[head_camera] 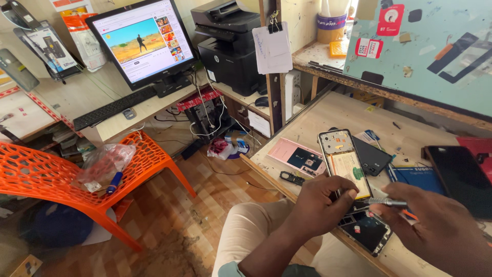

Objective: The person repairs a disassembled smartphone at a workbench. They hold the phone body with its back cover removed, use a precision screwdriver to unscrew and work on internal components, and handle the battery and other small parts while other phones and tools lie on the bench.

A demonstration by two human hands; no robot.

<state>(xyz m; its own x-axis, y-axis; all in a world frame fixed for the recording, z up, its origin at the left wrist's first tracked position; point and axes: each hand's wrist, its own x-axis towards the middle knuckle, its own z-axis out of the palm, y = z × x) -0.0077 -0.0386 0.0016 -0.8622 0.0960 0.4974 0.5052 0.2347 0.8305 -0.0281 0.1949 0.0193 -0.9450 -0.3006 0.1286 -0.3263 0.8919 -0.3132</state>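
One opened phone, two hands, one screwdriver.
We see our left hand (320, 205) gripping the opened phone (344, 163) at its lower end; our right hand (441, 231), right of the phone, pinches one screwdriver (385, 202); one pink back cover (300, 156) lies left.

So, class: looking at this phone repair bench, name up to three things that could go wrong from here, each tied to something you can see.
1. The opened phone lies near the workbench front edge, steadied only by the left hand; a push might tip it off.
2. The right hand holds a metal screwdriver close to the exposed battery; a slip could pierce it.
3. The small black part sits by the edge and may get knocked to the floor.
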